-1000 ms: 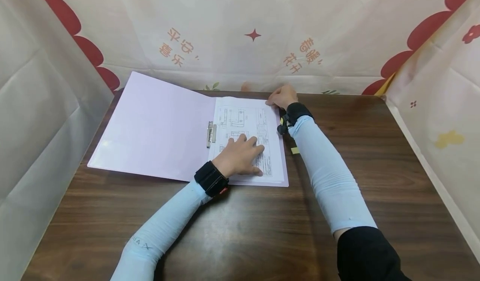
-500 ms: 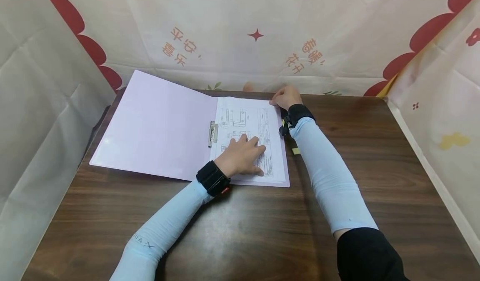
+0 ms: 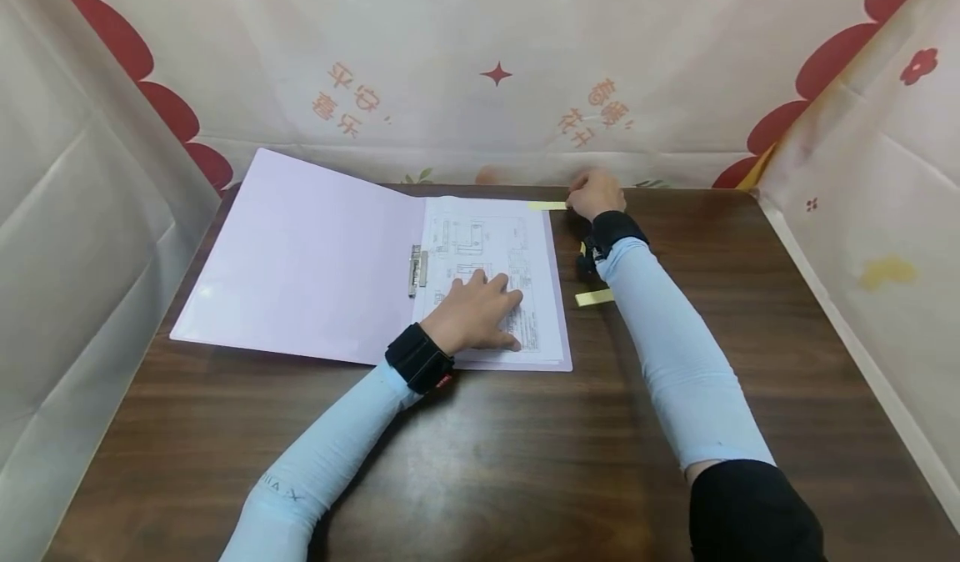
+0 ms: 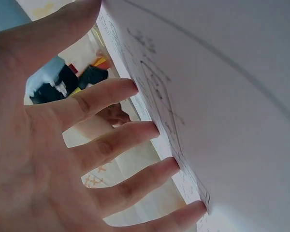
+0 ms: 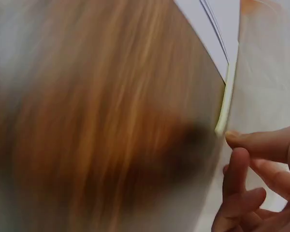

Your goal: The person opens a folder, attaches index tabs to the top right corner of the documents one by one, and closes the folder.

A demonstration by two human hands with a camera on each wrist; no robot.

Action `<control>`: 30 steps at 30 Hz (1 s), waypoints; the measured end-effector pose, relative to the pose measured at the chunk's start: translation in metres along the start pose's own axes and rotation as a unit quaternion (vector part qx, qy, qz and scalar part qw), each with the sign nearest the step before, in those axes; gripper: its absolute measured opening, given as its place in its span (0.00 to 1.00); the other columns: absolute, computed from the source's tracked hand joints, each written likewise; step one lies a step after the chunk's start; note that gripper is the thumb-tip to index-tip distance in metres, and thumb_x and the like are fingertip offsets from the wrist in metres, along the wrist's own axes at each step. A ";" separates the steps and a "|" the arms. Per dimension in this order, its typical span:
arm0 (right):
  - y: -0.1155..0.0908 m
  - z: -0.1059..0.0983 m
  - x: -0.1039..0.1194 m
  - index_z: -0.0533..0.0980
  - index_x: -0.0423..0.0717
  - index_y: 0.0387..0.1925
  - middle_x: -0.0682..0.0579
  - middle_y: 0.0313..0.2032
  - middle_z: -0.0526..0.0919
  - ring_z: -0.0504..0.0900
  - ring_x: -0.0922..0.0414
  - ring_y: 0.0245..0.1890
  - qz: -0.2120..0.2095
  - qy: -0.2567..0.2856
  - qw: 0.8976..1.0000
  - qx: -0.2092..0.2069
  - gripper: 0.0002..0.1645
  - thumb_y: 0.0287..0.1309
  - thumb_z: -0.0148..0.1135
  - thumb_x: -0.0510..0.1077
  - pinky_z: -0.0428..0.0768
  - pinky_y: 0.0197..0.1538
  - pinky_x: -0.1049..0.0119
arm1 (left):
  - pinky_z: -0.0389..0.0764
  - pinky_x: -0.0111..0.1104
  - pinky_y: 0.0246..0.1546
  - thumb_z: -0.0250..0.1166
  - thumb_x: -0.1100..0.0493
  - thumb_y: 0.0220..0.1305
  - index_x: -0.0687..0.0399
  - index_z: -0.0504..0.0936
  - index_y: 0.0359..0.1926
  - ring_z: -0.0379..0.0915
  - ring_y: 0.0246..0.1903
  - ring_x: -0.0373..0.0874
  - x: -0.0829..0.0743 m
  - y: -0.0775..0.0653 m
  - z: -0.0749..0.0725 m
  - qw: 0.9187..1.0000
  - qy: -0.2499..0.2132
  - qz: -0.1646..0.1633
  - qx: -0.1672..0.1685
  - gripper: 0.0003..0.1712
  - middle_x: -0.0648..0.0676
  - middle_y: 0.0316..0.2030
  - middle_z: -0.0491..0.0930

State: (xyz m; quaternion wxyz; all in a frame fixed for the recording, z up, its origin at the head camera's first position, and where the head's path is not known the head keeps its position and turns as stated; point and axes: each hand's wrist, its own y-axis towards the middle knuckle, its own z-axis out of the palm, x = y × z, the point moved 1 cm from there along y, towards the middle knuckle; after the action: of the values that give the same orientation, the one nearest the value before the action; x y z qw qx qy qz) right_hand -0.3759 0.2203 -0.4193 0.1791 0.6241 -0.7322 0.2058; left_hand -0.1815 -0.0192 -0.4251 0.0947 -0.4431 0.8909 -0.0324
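The right hand (image 3: 597, 193) is at the far edge of the desk (image 3: 517, 470), fingers loosely bent, thumb and forefinger close together but clamped on nothing. Their tips are just beside the free end of a yellow adhesive tab (image 3: 548, 206), which juts rightward from the far right corner of a printed technical drawing (image 3: 487, 237). The left hand (image 3: 472, 316) rests spread on the drawing's near half, its fingers apart and fingertips touching the paper. The drawing lies in the right side of an open lavender clip folder (image 3: 315, 262), with a metal clip (image 3: 417, 271) at the paper's left edge. The folder's cover reaches toward the desk's far left corner. Right of the folder, near the right forearm, a second yellow tab (image 3: 594, 298) sits on the desk. Black wristbands (image 3: 420, 358) and light blue sleeves (image 3: 682, 353) cover both arms. A printed curtain (image 3: 450, 28) hangs behind the desk's far edge.
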 end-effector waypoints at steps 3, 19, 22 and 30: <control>-0.013 -0.008 -0.005 0.82 0.41 0.51 0.40 0.55 0.83 0.79 0.40 0.55 -0.053 -0.035 0.998 0.013 0.15 0.66 0.65 0.43 0.76 0.59 0.42 | 0.78 0.55 0.56 0.73 0.30 0.57 0.44 0.75 0.70 0.70 0.57 0.56 0.000 -0.002 -0.002 1.000 -0.006 0.000 -0.003 0.45 0.57 0.65 0.75; -0.185 0.006 -0.012 0.76 0.47 0.67 0.39 0.74 0.69 0.59 0.36 0.78 -0.330 -0.139 0.918 0.168 0.55 0.38 0.84 0.67 0.60 0.76 0.34 | 0.77 0.56 0.61 0.69 0.29 0.60 0.45 0.71 0.74 0.70 0.65 0.57 0.000 -0.009 -0.006 1.000 -0.017 0.003 0.019 0.47 0.56 0.69 0.73; -0.193 0.012 -0.014 0.76 0.48 0.67 0.40 0.75 0.68 0.57 0.36 0.79 -0.338 -0.148 0.914 0.168 0.56 0.36 0.84 0.67 0.54 0.77 0.32 | 0.77 0.56 0.61 0.69 0.30 0.60 0.45 0.71 0.74 0.70 0.65 0.57 0.001 -0.009 -0.006 1.000 -0.019 0.003 0.018 0.47 0.56 0.69 0.73; -0.195 0.012 -0.019 0.78 0.48 0.66 0.41 0.74 0.70 0.56 0.34 0.79 -0.334 -0.147 0.917 0.164 0.54 0.36 0.84 0.65 0.53 0.77 0.30 | 0.78 0.54 0.60 0.70 0.31 0.60 0.44 0.73 0.72 0.71 0.63 0.56 0.001 -0.008 -0.007 0.999 -0.031 0.015 0.011 0.44 0.56 0.68 0.74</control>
State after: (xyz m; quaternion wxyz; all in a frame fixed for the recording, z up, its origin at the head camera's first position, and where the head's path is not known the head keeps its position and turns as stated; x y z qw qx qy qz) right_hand -0.1799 0.2036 -0.4240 0.0233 0.8759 -0.4555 0.1573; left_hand -0.1773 -0.0252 -0.4175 0.1273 -0.4293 0.8937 -0.0272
